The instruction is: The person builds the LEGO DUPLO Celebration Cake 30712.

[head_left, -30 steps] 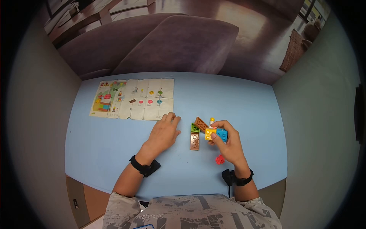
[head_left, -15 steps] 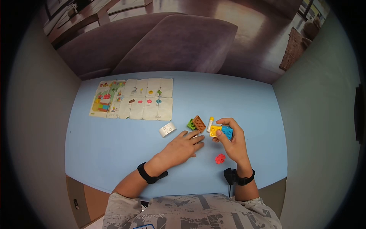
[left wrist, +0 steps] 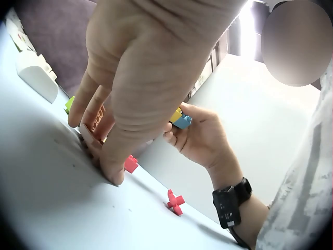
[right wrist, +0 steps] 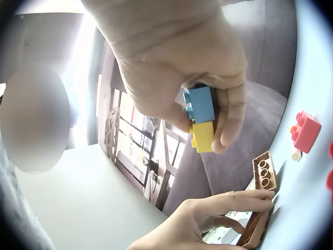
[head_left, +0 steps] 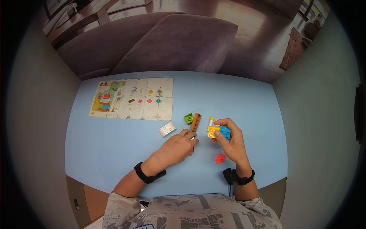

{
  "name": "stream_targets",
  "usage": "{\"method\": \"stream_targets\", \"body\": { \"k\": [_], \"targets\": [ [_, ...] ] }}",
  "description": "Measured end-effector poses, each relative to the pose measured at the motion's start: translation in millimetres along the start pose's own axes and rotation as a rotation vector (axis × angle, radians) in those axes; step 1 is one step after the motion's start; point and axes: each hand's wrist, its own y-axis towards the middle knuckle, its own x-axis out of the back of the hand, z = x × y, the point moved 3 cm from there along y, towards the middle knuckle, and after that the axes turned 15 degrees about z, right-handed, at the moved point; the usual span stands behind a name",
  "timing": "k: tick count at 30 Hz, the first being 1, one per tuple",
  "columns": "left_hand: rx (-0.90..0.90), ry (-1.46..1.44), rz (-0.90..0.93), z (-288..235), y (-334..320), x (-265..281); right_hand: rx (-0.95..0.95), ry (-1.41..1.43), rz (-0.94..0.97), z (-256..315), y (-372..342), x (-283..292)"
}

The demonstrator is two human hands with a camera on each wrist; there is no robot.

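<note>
My right hand (head_left: 231, 147) holds a yellow brick (head_left: 213, 132) and a blue brick (head_left: 225, 133), side by side, pinched between thumb and fingers above the table. The left hand (head_left: 177, 148) is low at the table, its fingers curled round a brown brick (right wrist: 256, 229), mostly hidden from the head camera. Just beyond those fingertips lies another brown brick (head_left: 196, 122), hollow side showing, with a green brick (head_left: 189, 118) beside it. A white post with a yellow top (head_left: 211, 123) is near my right fingertips. Below the right hand lies a red flower piece (head_left: 220, 158).
A white curved brick (head_left: 167, 129) lies left of the left hand. Farther back is a creased instruction sheet (head_left: 148, 100). The right wrist view shows a red brick (right wrist: 307, 133) on the table (head_left: 244, 99). Grey panels stand at both sides.
My left hand has moved right and nearer, from by the sheet onto a brown brick, uncovering the white curved brick. The other brown brick and the green one have shifted. The right hand keeps its grip.
</note>
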Motion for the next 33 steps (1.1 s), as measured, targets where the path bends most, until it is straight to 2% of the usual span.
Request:
{"method": "stream_targets", "body": {
  "k": [2,5,8,11,14,20,23,26,29,31,33],
  "targets": [
    [-0.007,-0.084,-0.042,-7.0,-5.0,18.4,-0.009,0.001,0.004,0.6,0.2,0.2],
    [-0.049,-0.182,-0.317,-13.6,-13.0,46.0,-0.021,0.004,0.019,1.3,-0.3,-1.3],
    [0.022,-0.654,-0.215,-11.9,-9.9,47.1,0.005,0.019,0.043,0.1,0.9,-9.2],
    [0.004,-0.815,-0.16,-5.8,-4.2,33.9,0.02,0.02,0.071,1.9,1.4,-15.6],
    [0.047,-1.095,-0.239,-2.3,-0.8,21.9,0.037,0.046,0.082,3.7,1.4,-17.3],
    [0.02,-1.265,-0.436,-0.4,-9.3,40.6,0.027,0.108,0.013,4.1,-1.1,-11.6],
    [-0.085,-1.22,-0.388,-2.5,-9.3,39.8,0.051,0.112,0.003,-0.9,0.0,-16.4],
    [-0.093,-1.118,-0.467,-1.8,-9.5,41.5,0.104,0.064,-0.01,-2.4,-0.4,-23.8],
    [-0.092,-1.404,-0.344,4.1,-13.7,42.7,0.146,0.108,-0.06,5.4,-1.6,-23.0],
    [-0.13,-1.423,-0.391,-1.8,-11.2,38.9,0.157,0.12,-0.085,8.6,-2.2,-19.8],
    [-0.143,-1.412,-0.415,-7.7,-8.1,37.0,0.191,-0.002,-0.1,6.7,-3.4,-21.1]
  ]
}}
